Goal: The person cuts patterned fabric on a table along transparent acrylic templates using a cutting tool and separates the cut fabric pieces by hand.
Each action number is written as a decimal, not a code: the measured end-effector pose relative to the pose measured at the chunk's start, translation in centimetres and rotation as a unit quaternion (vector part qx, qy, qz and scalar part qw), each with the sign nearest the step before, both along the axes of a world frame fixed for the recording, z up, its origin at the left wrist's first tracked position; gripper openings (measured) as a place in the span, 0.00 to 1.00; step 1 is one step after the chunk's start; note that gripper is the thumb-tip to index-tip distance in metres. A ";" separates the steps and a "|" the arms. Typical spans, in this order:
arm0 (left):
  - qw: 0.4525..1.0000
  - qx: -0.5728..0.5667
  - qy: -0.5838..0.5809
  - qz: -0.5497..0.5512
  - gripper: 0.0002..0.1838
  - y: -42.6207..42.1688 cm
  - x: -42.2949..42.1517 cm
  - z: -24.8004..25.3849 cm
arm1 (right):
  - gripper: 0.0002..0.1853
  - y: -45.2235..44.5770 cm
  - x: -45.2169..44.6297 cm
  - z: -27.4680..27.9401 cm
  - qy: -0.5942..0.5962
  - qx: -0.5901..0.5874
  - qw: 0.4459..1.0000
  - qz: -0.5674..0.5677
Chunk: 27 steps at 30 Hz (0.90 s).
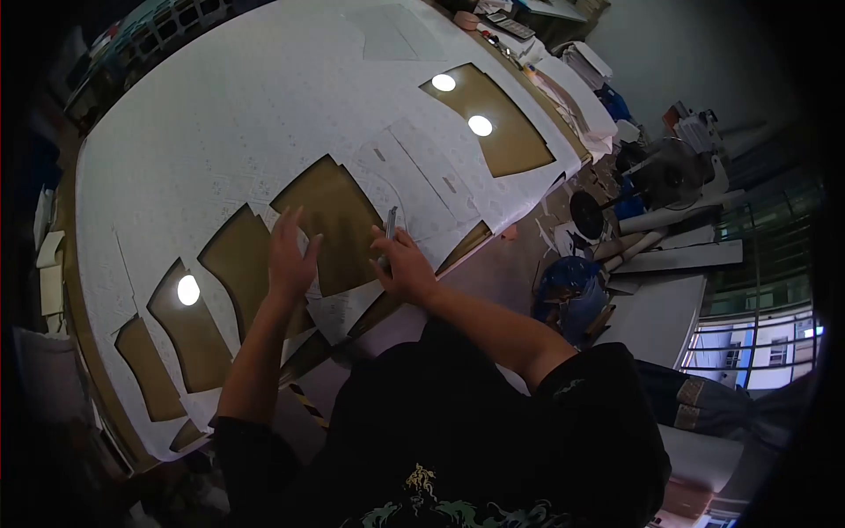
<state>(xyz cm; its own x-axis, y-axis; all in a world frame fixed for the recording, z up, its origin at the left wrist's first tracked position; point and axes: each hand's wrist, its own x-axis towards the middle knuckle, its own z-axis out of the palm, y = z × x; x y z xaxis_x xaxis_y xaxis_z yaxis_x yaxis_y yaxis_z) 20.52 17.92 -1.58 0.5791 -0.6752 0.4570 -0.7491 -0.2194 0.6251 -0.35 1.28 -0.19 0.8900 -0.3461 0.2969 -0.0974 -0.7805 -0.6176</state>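
A white, faintly patterned sheet (pixel 194 150) covers the large table, broken by several brown garment-panel shapes with curved sides. They look like cut-outs showing a brown surface below. Over the middle brown shape (pixel 339 211), my left hand (pixel 292 260) is raised with its fingers apart and holds nothing. Near the right edge of that shape, my right hand (pixel 405 264) grips a slim metallic cutter knife (pixel 392 222), its tip pointing away from me. Just beyond the knife lies a see-through pattern piece (pixel 418 172) with straight lines and small slots.
Another brown shape (pixel 506 123) lies at the table's far right, and a clear sheet (pixel 392 33) at the back. A calculator (pixel 510 26) and small tools sit along the far edge. Beyond the right edge stand a black fan (pixel 660 180) and a blue bundle (pixel 572 286).
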 end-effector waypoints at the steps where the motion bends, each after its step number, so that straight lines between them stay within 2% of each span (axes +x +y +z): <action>1: 1.000 0.015 0.003 0.010 0.34 -1.5 -1.5 0.3 | 0.16 -0.7 -0.3 0.0 0.003 0.015 1.000 0.010; 3: 0.999 0.024 0.018 0.027 0.34 -4.2 -4.5 0.8 | 0.15 -2.2 -1.3 0.2 -0.090 0.071 0.993 0.009; 4: 0.998 0.047 0.019 0.048 0.34 -5.4 -6.0 0.9 | 0.15 -3.3 -2.1 0.5 -0.088 0.096 0.991 0.027; 6: 0.999 0.009 -0.003 0.038 0.34 -8.9 -8.4 0.8 | 0.14 -8.0 -4.2 1.1 -0.132 0.065 0.988 0.040; 10: 0.994 0.032 0.021 0.102 0.35 -15.1 -11.5 0.2 | 0.17 -18.9 -8.0 0.2 -0.119 0.011 0.991 0.052; 14: 0.989 0.097 -0.049 0.104 0.38 -17.9 -9.7 0.8 | 0.20 -26.0 -8.5 0.4 -0.074 0.024 0.995 0.068; 18: 0.974 0.202 -0.070 0.075 0.40 -18.4 -8.5 2.2 | 0.25 -27.6 -8.2 0.1 -0.043 0.048 0.989 0.132; 21: 0.969 0.223 -0.105 0.032 0.42 -18.7 -7.1 1.7 | 0.27 -27.8 -7.8 0.4 -0.034 0.022 0.987 0.156; 27: 0.967 0.224 -0.108 0.046 0.43 -18.8 -7.4 1.7 | 0.28 -27.7 -7.9 0.9 0.002 -0.018 0.980 0.196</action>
